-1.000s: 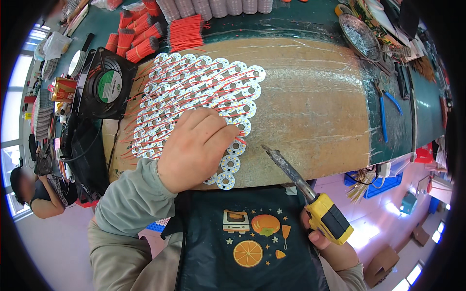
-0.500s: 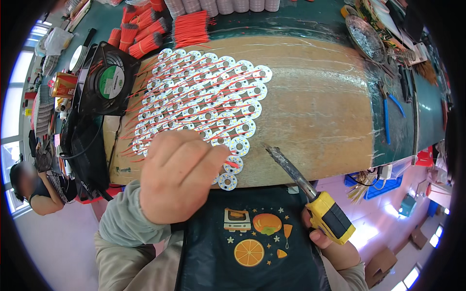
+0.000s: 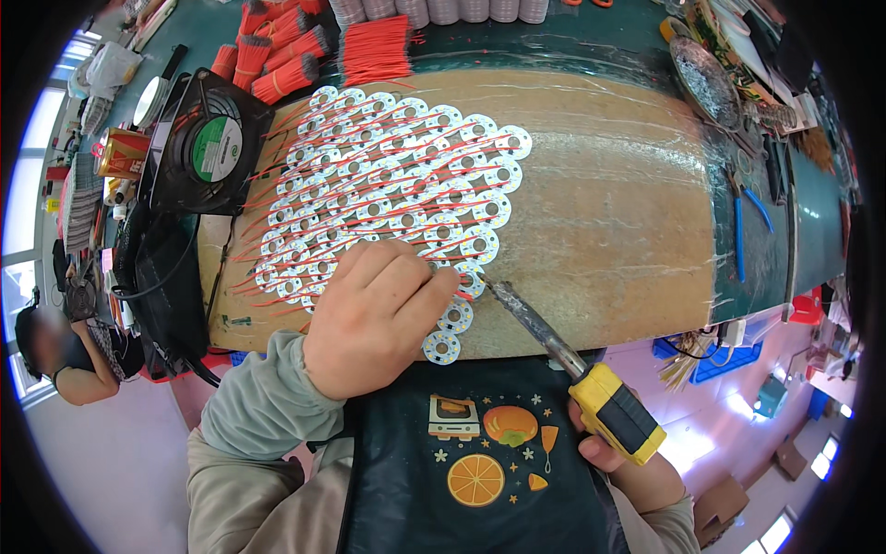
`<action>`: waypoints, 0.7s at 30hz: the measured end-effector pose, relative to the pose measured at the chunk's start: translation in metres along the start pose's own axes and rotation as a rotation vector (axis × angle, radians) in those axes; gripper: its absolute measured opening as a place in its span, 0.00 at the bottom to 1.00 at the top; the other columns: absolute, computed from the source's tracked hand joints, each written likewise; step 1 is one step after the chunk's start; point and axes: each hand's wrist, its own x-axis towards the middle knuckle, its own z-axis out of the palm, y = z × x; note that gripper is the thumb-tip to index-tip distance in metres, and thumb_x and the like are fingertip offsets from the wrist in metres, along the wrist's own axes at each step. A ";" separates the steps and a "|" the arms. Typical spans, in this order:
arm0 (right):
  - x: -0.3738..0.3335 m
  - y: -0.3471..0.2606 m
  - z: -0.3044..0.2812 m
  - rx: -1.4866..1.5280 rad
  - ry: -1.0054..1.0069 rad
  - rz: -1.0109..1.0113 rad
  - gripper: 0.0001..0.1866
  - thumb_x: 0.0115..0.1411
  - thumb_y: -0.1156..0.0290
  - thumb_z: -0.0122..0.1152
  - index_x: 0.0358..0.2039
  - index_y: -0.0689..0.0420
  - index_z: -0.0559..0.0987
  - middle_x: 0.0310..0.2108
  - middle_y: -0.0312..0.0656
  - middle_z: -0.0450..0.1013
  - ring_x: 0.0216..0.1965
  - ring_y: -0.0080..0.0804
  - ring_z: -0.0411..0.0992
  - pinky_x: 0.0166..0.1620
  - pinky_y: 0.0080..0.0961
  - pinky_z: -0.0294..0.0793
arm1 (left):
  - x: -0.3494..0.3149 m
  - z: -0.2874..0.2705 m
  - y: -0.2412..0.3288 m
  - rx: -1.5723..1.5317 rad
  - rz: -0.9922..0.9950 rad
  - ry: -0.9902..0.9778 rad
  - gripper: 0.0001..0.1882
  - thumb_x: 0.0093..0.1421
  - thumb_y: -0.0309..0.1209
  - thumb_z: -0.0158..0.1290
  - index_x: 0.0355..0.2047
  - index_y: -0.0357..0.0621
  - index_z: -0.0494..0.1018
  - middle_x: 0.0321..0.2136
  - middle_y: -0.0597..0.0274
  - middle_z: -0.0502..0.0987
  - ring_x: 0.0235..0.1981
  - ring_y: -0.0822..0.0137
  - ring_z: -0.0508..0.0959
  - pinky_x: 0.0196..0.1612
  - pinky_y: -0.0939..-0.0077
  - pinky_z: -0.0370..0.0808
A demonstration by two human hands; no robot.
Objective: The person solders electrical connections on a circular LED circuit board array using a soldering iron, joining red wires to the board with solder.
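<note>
My left hand point(image 3: 378, 319) is closed in a pinch over the near edge of a sheet of round white LED boards point(image 3: 504, 174). A short red wire point(image 3: 465, 295) shows at its fingertips, partly hidden by the hand. In my right hand point(image 3: 600, 451) is a soldering iron point(image 3: 623, 413) with a yellow and black handle. Its dark tip reaches the edge of a ring-shaped board beside my left fingertips; whether it touches is hard to tell. Red wires lie slantwise across the rows of boards, their ends sticking out at the left.
The boards rest on a brown work board point(image 3: 609, 203). A black fan point(image 3: 210, 143) stands at the left. Bundles of red wire point(image 3: 284, 78) lie at the back. A metal dish point(image 3: 706, 83) and blue-handled pliers point(image 3: 739, 235) are at the right. Another person point(image 3: 83, 369) sits far left.
My left hand has moved right and lowered onto the boards with the wire. The soldering iron has shifted left, bringing its tip to the board by my left fingertips.
</note>
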 end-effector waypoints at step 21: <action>0.009 0.001 0.010 0.091 0.045 0.057 0.30 0.54 0.47 0.76 0.41 0.62 0.80 0.31 0.42 0.79 0.28 0.36 0.79 0.32 0.27 0.77 | 0.001 0.001 0.002 -0.004 -0.044 0.018 0.19 0.41 0.20 0.62 0.38 0.39 0.80 0.31 0.60 0.75 0.37 0.57 0.78 0.39 0.65 0.75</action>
